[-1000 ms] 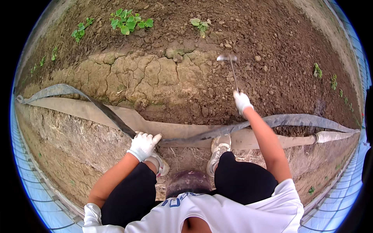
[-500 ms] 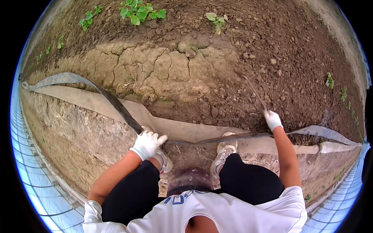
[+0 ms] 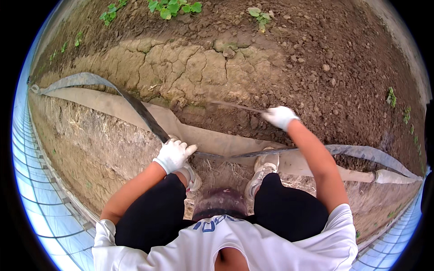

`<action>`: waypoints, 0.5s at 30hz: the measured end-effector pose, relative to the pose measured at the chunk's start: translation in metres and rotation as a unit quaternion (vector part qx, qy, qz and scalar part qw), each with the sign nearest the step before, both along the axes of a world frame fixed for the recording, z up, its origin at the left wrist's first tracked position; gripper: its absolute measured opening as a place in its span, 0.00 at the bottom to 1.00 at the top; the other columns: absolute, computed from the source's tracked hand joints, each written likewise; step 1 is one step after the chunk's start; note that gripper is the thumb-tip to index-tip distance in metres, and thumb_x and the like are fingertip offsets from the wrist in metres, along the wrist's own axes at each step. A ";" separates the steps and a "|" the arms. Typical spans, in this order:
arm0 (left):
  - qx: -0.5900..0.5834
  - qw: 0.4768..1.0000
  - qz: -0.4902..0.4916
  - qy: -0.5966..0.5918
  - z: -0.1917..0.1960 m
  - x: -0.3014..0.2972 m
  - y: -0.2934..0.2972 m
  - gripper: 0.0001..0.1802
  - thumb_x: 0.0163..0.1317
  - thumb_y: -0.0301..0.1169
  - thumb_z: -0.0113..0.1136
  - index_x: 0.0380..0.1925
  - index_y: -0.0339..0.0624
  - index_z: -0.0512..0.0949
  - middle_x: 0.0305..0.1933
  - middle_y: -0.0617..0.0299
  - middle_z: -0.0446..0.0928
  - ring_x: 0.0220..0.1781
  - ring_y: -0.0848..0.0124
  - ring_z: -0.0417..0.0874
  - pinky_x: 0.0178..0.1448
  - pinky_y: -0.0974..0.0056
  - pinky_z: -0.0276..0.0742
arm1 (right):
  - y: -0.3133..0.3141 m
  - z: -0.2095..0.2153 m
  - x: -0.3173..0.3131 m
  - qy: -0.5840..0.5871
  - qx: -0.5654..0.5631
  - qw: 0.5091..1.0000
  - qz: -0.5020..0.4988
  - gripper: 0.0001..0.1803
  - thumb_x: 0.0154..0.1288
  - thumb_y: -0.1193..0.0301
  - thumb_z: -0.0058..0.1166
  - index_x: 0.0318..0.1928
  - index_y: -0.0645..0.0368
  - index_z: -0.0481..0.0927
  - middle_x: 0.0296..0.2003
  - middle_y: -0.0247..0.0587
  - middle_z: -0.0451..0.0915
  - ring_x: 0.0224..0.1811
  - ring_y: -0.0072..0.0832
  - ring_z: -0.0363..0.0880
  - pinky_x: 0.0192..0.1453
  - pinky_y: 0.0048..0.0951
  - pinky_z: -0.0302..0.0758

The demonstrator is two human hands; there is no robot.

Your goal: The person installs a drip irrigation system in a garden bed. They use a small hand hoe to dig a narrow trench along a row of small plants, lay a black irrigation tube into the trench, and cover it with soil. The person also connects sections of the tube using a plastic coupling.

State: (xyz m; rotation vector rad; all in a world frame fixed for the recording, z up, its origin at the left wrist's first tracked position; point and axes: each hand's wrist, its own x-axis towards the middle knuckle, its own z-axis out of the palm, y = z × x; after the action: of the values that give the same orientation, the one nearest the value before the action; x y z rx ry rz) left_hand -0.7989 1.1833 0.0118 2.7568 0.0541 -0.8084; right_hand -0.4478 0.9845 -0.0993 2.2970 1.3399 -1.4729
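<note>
My left hand [image 3: 172, 155], in a white glove, is closed around a flat dark hose [image 3: 143, 114]. This hose arches up from the far left, passes through the hand, runs slack past my shoes and rises again at the right. My right hand [image 3: 281, 117], also gloved in white, is closed on a thin rod-like hand tool [image 3: 239, 107]. The tool points left over the near edge of the cracked soil [image 3: 190, 70]. Motion smears its far end, so I cannot tell the shape of the tip. Loose brown clods [image 3: 312, 97] lie around and beyond the right hand.
A wide beige flat hose [image 3: 217, 141] lies along the bed's edge, partly under my shoes [image 3: 263, 169]. Leafy green plants [image 3: 172, 8] and a smaller seedling [image 3: 260, 18] grow at the far side. A dark stool-like seat [image 3: 220, 202] is between my legs.
My right hand has moved left and farther out. The tool has swung from pointing up-left to nearly level, pointing left. My left hand keeps its hold on the dark hose.
</note>
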 end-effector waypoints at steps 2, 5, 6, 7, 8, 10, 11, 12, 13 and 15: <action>0.006 1.000 0.006 0.000 0.004 -0.006 0.003 0.23 0.52 0.30 0.51 0.51 0.52 0.73 0.30 0.59 0.75 0.36 0.59 0.79 0.45 0.56 0.73 | -0.071 -0.010 0.045 -0.069 -0.008 0.994 -0.081 0.30 0.62 0.44 0.41 0.43 0.57 0.81 0.39 0.56 0.81 0.45 0.51 0.78 0.51 0.44 0.73; -0.013 1.000 -0.003 -0.002 0.000 -0.006 0.001 0.24 0.51 0.32 0.52 0.52 0.52 0.72 0.30 0.60 0.75 0.36 0.59 0.79 0.45 0.57 0.72 | -0.173 -0.007 0.113 -0.130 -0.025 0.978 -0.158 0.27 0.64 0.49 0.47 0.39 0.63 0.81 0.34 0.57 0.81 0.40 0.50 0.79 0.46 0.39 0.75; -0.012 1.000 -0.009 -0.006 -0.004 -0.002 0.001 0.24 0.52 0.32 0.52 0.52 0.53 0.73 0.30 0.60 0.76 0.36 0.59 0.79 0.46 0.57 0.73 | -0.199 -0.010 0.126 -0.134 -0.041 0.976 -0.167 0.25 0.64 0.51 0.49 0.40 0.64 0.81 0.34 0.57 0.81 0.40 0.48 0.80 0.47 0.37 0.74; -0.008 1.000 -0.010 0.004 -0.002 -0.005 0.000 0.23 0.52 0.32 0.51 0.52 0.54 0.73 0.30 0.59 0.77 0.36 0.59 0.80 0.46 0.57 0.73 | -0.195 -0.004 0.116 -0.092 -0.014 0.973 -0.211 0.25 0.64 0.52 0.49 0.41 0.65 0.81 0.35 0.56 0.81 0.40 0.45 0.81 0.47 0.36 0.74; 0.004 1.000 -0.011 0.008 -0.001 -0.005 0.001 0.23 0.53 0.33 0.51 0.53 0.55 0.73 0.31 0.59 0.77 0.35 0.60 0.80 0.47 0.56 0.74 | -0.179 0.006 0.104 -0.053 0.021 0.965 -0.256 0.24 0.64 0.53 0.50 0.42 0.66 0.80 0.35 0.56 0.82 0.41 0.43 0.81 0.48 0.35 0.74; 0.006 1.000 -0.008 -0.005 -0.001 -0.002 0.002 0.23 0.53 0.32 0.52 0.52 0.55 0.73 0.30 0.58 0.77 0.35 0.59 0.80 0.47 0.55 0.74 | -0.138 0.012 0.075 0.002 0.079 0.951 -0.298 0.26 0.64 0.53 0.50 0.47 0.66 0.79 0.37 0.54 0.82 0.43 0.35 0.81 0.49 0.33 0.73; 0.004 1.000 -0.002 0.002 0.001 -0.002 0.002 0.22 0.53 0.32 0.52 0.51 0.54 0.73 0.30 0.59 0.77 0.35 0.59 0.80 0.47 0.55 0.74 | -0.097 0.024 0.052 0.057 0.049 0.957 -0.282 0.27 0.65 0.51 0.47 0.47 0.65 0.79 0.37 0.55 0.82 0.42 0.39 0.81 0.49 0.34 0.73; 0.000 1.000 -0.001 0.003 0.001 0.003 0.003 0.22 0.53 0.32 0.52 0.51 0.54 0.73 0.30 0.59 0.77 0.34 0.59 0.80 0.47 0.55 0.74 | -0.070 0.016 0.033 0.054 0.082 0.969 -0.227 0.28 0.65 0.49 0.45 0.46 0.63 0.79 0.36 0.57 0.81 0.41 0.42 0.80 0.49 0.34 0.73; 0.008 1.000 -0.005 -0.006 0.002 0.001 0.004 0.22 0.53 0.32 0.52 0.51 0.54 0.73 0.30 0.59 0.77 0.34 0.59 0.80 0.47 0.55 0.74 | -0.034 0.018 0.011 0.105 0.070 0.969 -0.215 0.29 0.64 0.48 0.43 0.43 0.63 0.80 0.37 0.59 0.80 0.43 0.48 0.79 0.49 0.37 0.73; 0.017 0.999 -0.011 -0.025 0.000 -0.003 0.002 0.22 0.53 0.32 0.52 0.51 0.54 0.73 0.30 0.59 0.77 0.34 0.59 0.80 0.46 0.56 0.74 | 0.014 -0.001 -0.018 0.096 0.080 0.988 -0.091 0.30 0.65 0.46 0.38 0.39 0.64 0.79 0.38 0.59 0.79 0.44 0.54 0.76 0.51 0.43 0.72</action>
State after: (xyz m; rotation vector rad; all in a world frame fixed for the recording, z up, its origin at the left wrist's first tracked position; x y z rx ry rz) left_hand -0.8019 1.1850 0.0114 2.8134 0.0297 -0.7512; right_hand -0.4656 0.9980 -0.0999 2.4886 1.3742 -1.7429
